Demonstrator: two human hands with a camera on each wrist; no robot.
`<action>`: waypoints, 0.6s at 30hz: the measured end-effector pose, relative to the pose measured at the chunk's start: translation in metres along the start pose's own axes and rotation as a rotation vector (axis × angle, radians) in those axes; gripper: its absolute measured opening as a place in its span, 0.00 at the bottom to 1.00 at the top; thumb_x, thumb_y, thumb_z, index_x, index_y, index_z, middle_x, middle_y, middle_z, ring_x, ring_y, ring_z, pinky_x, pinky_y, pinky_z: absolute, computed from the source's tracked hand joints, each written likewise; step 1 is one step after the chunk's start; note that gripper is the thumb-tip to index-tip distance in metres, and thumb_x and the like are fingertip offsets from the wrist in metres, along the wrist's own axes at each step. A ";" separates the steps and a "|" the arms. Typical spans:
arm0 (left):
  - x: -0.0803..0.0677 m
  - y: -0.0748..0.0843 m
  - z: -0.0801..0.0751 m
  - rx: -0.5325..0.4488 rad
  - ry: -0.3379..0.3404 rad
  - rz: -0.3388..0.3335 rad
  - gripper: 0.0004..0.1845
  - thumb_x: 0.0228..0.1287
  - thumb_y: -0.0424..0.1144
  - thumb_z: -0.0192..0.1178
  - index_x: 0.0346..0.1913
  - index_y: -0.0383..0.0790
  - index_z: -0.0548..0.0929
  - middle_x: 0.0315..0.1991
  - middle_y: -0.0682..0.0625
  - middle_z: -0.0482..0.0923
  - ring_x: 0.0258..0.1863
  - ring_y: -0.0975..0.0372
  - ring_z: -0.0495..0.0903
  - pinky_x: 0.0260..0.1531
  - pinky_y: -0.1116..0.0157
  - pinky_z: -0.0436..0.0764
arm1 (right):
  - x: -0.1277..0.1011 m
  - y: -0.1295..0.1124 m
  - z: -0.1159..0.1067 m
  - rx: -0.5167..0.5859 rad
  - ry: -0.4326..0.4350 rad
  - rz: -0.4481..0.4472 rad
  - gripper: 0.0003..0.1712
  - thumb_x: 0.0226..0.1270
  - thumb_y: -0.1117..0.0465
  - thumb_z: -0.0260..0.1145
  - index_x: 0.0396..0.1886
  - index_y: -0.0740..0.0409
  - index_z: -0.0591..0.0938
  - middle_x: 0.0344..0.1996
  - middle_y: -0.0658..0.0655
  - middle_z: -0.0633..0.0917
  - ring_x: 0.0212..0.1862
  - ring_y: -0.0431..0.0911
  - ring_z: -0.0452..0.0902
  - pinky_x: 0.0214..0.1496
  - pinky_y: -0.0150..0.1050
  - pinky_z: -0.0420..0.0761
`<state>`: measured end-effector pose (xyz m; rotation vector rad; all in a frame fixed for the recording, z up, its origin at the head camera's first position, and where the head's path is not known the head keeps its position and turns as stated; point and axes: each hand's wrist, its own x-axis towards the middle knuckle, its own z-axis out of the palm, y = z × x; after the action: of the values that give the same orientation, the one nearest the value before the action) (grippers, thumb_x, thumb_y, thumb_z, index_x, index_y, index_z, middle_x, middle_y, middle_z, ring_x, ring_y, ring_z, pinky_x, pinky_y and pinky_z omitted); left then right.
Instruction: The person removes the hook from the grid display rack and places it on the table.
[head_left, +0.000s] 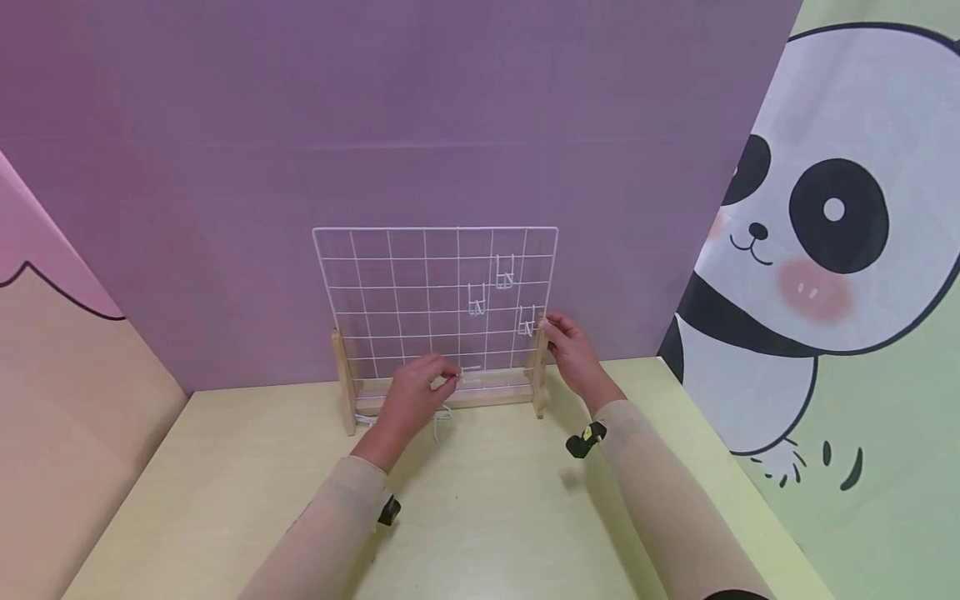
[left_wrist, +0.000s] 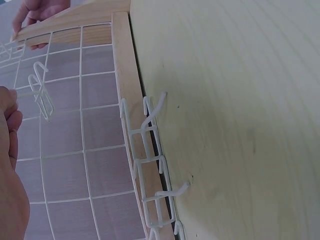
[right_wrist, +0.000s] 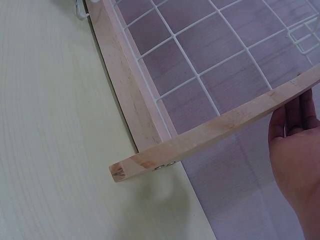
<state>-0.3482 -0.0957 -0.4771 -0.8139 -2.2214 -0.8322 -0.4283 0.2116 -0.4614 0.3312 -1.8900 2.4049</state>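
Observation:
A white wire grid panel (head_left: 442, 292) stands upright between two wooden posts. With finger and thumb, my left hand (head_left: 416, 387) pinches a white wire hook (left_wrist: 41, 95) in front of the grid's lower part. My right hand (head_left: 573, 354) grips the right wooden post (right_wrist: 220, 125) near its top, its fingers (right_wrist: 295, 117) on the outer side and its thumb hidden in the right wrist view. Three more hooks hang on the right half of the grid: an upper one (head_left: 505, 273), a middle one (head_left: 477, 302) and one beside the right post (head_left: 527, 323).
Several loose white hooks (left_wrist: 152, 195) lie against the front of the wooden base bar (left_wrist: 127, 65). The stand is at the back of a pale wooden table (head_left: 480, 517), before a purple backdrop (head_left: 247, 192). A panda-printed panel (head_left: 855, 317) rises at the right.

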 end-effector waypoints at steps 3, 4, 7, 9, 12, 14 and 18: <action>-0.001 0.000 0.002 0.015 -0.030 -0.010 0.07 0.68 0.28 0.76 0.45 0.39 0.92 0.42 0.50 0.90 0.43 0.57 0.89 0.47 0.59 0.91 | 0.000 0.000 0.000 0.002 -0.002 -0.003 0.14 0.88 0.65 0.60 0.63 0.69 0.79 0.47 0.47 0.86 0.52 0.41 0.81 0.59 0.34 0.80; -0.002 0.000 0.002 0.016 -0.036 -0.012 0.06 0.68 0.28 0.76 0.45 0.39 0.92 0.42 0.51 0.90 0.43 0.56 0.89 0.47 0.59 0.91 | 0.000 0.000 0.000 0.004 -0.001 -0.003 0.14 0.88 0.65 0.60 0.64 0.70 0.78 0.46 0.47 0.87 0.52 0.41 0.81 0.59 0.34 0.80; -0.002 0.000 0.004 0.015 -0.042 -0.012 0.06 0.68 0.28 0.76 0.44 0.40 0.92 0.41 0.51 0.90 0.43 0.56 0.89 0.48 0.58 0.91 | 0.000 0.001 0.000 0.008 0.003 -0.004 0.13 0.88 0.65 0.61 0.63 0.68 0.80 0.46 0.47 0.87 0.51 0.41 0.81 0.59 0.34 0.80; -0.002 0.000 0.005 0.013 -0.045 -0.012 0.06 0.68 0.27 0.76 0.44 0.39 0.92 0.41 0.50 0.90 0.43 0.56 0.89 0.48 0.58 0.91 | 0.001 0.002 0.000 0.011 0.007 -0.004 0.10 0.87 0.66 0.62 0.60 0.63 0.82 0.46 0.47 0.87 0.51 0.41 0.81 0.59 0.34 0.80; -0.003 0.002 0.006 0.014 -0.056 -0.025 0.06 0.69 0.28 0.76 0.44 0.39 0.92 0.41 0.51 0.90 0.43 0.56 0.89 0.48 0.58 0.91 | 0.001 0.001 0.000 0.016 0.009 -0.006 0.07 0.87 0.66 0.62 0.55 0.55 0.84 0.46 0.46 0.87 0.51 0.41 0.81 0.59 0.34 0.80; -0.003 0.003 0.007 0.013 -0.066 -0.034 0.06 0.69 0.27 0.76 0.44 0.40 0.92 0.41 0.51 0.89 0.43 0.56 0.89 0.48 0.58 0.91 | 0.000 0.001 0.001 0.018 0.011 -0.006 0.07 0.87 0.66 0.62 0.52 0.52 0.85 0.46 0.46 0.87 0.51 0.41 0.81 0.59 0.34 0.80; -0.005 0.004 0.008 0.017 -0.079 -0.035 0.05 0.69 0.28 0.76 0.42 0.40 0.92 0.41 0.52 0.89 0.43 0.57 0.90 0.49 0.58 0.91 | -0.001 0.000 0.001 0.017 0.012 -0.005 0.08 0.87 0.66 0.62 0.50 0.49 0.85 0.46 0.46 0.86 0.50 0.41 0.80 0.58 0.33 0.80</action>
<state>-0.3452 -0.0892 -0.4843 -0.8146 -2.3149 -0.8090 -0.4272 0.2103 -0.4613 0.3208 -1.8627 2.4151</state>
